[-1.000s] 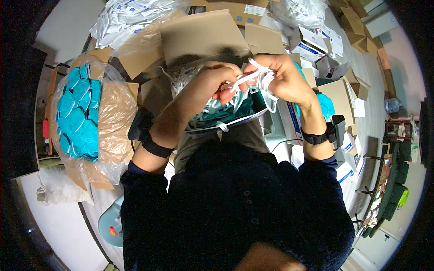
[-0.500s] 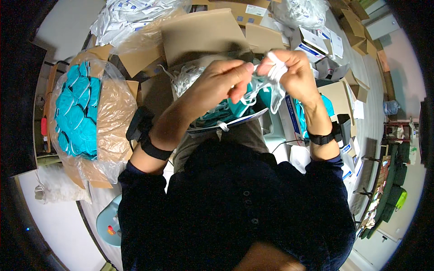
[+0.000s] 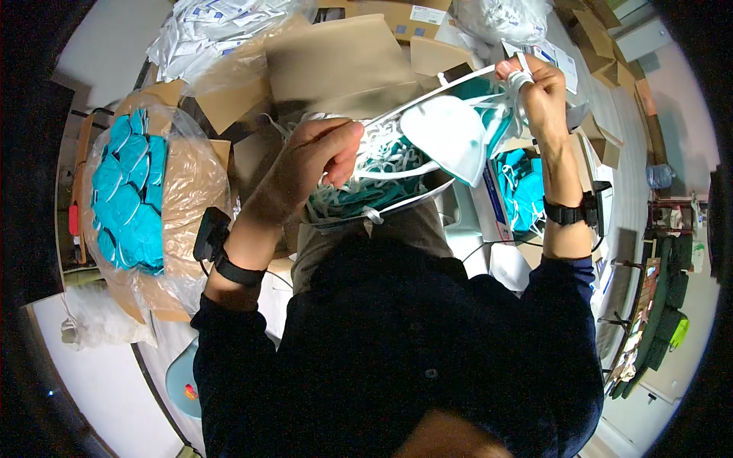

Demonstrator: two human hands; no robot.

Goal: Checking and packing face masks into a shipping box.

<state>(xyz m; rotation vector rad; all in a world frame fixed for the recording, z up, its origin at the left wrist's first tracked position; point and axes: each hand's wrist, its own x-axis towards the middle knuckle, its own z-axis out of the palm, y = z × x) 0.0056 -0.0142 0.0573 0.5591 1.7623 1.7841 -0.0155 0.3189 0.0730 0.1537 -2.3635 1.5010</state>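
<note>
A face mask [image 3: 445,131], white inside with a teal edge, hangs between my hands by its white elastic straps. My left hand [image 3: 324,153] pinches the straps at their left end and draws them taut. White straps are wound around the fingers of my right hand [image 3: 538,88], which is closed on them. More teal masks [image 3: 500,122] dangle from those straps under the right hand. Below, in front of my lap, an open box [image 3: 412,200] is filled with teal masks and a tangle of white straps [image 3: 389,153].
On the left, a carton lined with a clear plastic bag [image 3: 195,206] holds stacked teal masks [image 3: 128,198]. To the right stands a box of teal masks [image 3: 521,191]. Bags of white packets [image 3: 221,34] and brown cartons [image 3: 336,61] lie beyond; a blue stool [image 3: 183,378] is at lower left.
My hands have moved apart, the right one up and to the right, the left one leftward. The straps are now stretched between them, and a mask's white inside has come into view.
</note>
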